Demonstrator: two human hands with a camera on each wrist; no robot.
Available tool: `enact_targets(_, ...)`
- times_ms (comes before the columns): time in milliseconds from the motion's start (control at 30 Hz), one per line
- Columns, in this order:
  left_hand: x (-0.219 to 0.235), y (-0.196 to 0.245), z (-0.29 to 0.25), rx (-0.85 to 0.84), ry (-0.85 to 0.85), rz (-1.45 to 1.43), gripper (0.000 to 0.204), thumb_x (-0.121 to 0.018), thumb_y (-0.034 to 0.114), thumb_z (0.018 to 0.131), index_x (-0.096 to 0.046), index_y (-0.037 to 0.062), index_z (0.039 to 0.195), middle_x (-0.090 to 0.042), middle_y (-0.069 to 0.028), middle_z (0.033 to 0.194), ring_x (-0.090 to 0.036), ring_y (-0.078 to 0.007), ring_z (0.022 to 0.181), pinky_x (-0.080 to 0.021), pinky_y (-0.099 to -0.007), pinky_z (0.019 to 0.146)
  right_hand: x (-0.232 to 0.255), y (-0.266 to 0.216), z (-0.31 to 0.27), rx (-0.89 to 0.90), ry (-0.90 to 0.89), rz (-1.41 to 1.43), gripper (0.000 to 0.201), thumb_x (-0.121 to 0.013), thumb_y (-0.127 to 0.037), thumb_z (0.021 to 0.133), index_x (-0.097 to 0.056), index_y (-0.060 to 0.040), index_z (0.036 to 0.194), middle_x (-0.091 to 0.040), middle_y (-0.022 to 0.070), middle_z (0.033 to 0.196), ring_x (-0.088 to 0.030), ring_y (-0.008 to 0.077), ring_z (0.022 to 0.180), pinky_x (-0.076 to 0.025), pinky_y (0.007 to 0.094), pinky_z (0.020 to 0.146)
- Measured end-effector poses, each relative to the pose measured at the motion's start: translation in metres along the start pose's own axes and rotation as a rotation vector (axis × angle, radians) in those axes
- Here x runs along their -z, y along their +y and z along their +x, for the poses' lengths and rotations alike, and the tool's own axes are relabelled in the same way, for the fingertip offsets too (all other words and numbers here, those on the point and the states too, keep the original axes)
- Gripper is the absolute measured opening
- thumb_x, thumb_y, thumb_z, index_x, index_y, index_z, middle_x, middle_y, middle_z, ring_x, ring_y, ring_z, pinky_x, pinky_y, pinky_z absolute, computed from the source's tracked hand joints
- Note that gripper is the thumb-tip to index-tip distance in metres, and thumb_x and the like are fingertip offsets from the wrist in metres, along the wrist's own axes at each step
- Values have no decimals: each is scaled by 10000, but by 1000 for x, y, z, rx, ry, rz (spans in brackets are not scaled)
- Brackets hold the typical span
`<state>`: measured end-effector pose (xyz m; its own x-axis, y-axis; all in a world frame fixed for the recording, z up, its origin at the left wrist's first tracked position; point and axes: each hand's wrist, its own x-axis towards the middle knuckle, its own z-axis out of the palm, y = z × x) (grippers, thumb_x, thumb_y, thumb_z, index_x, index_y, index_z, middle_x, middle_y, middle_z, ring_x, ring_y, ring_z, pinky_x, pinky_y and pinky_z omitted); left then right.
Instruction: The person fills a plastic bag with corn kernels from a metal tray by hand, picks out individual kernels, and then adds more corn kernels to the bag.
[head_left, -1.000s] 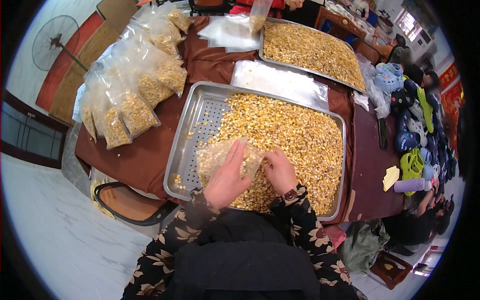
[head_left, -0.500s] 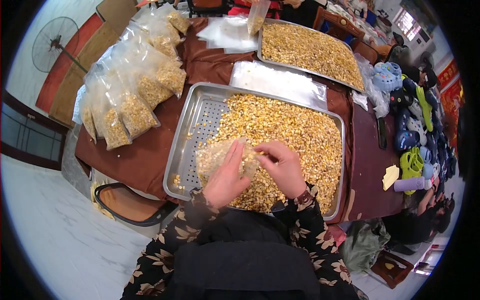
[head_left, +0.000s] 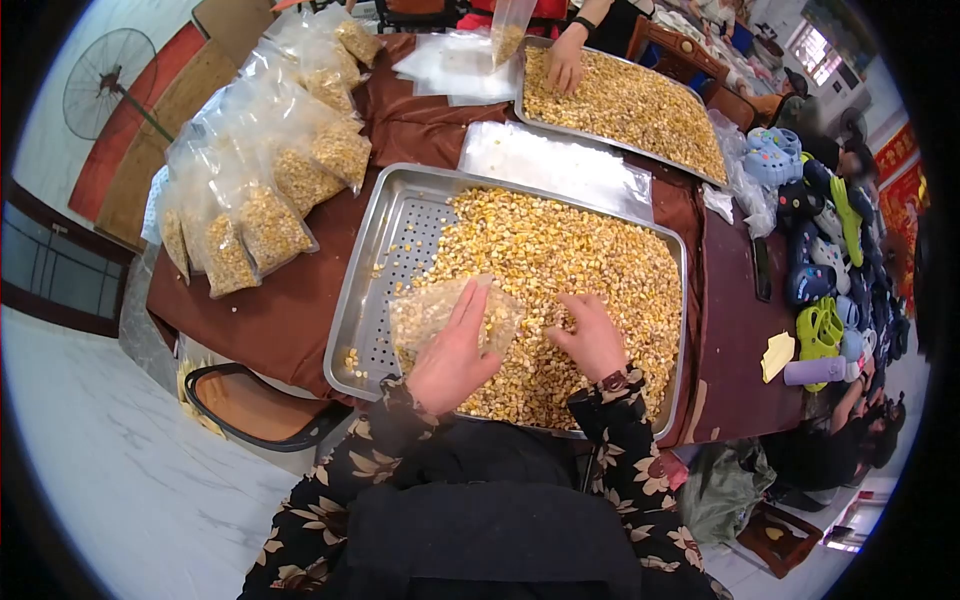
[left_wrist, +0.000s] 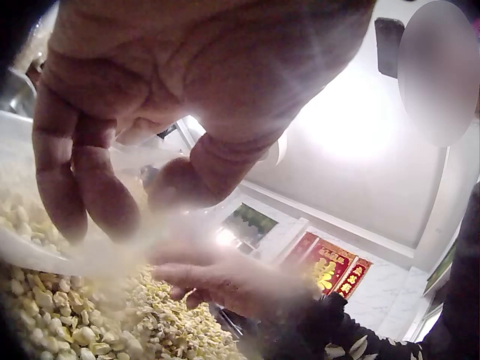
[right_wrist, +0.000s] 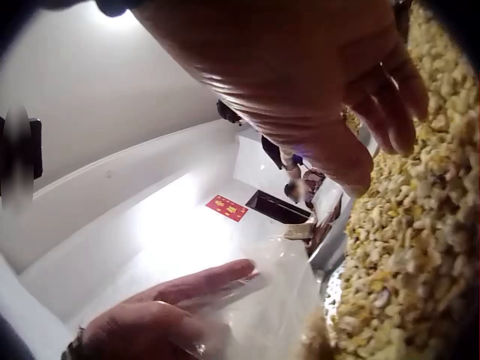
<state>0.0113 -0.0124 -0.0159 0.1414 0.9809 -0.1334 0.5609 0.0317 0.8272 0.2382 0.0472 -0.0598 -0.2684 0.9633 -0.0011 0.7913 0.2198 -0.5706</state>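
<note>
Our left hand [head_left: 452,355] holds a clear bag [head_left: 432,312] at the near edge of the corn kernels [head_left: 570,260], fingers [head_left: 468,308] lying straight along its mouth. Just right of them, our right hand [head_left: 592,340] rests on the kernels in the steel tray [head_left: 385,225], fingers spread.

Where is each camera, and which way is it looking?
Head: worn on the head, looking down at the tray of corn; both arms, left hand holding the bag, right hand on the corn.
Left wrist: under the left hand, looking across to the right hand.
Right wrist: under the right hand, looking back at the left hand and bag.
All views show corn; each wrist view shows the other hand.
</note>
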Motion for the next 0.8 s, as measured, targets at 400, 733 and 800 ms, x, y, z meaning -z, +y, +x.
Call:
enact_targets(400,3,-3,-2,-23,10,1,806,-594,149,784,-188,-7,1462,-213,-240,1519,-590,-428,982,-487,-451,818,-17,-6,-1,75,76,201,189,-685,-68,793,-652,-40,977,-595,107,878,-582,243,753,-476,337,670)
enact_targets(733,1,0,-2,-36,7,-12,812,-588,131,780,-177,-18,1463,-209,-237,1519,-536,-436,1114,-467,-434,905,18,-74,5,148,71,475,185,-667,-23,817,-675,-48,1000,-624,48,895,-563,124,708,-458,246,631)
enact_targets(800,0,-2,-2,-32,9,-16,811,-588,130,779,-180,-16,1464,-209,-237,1519,-534,-440,1114,-467,-436,904,18,-82,4,181,-53,549,247,-647,-1,829,-682,-62,1065,-642,68,959,-609,141,808,-490,250,701)
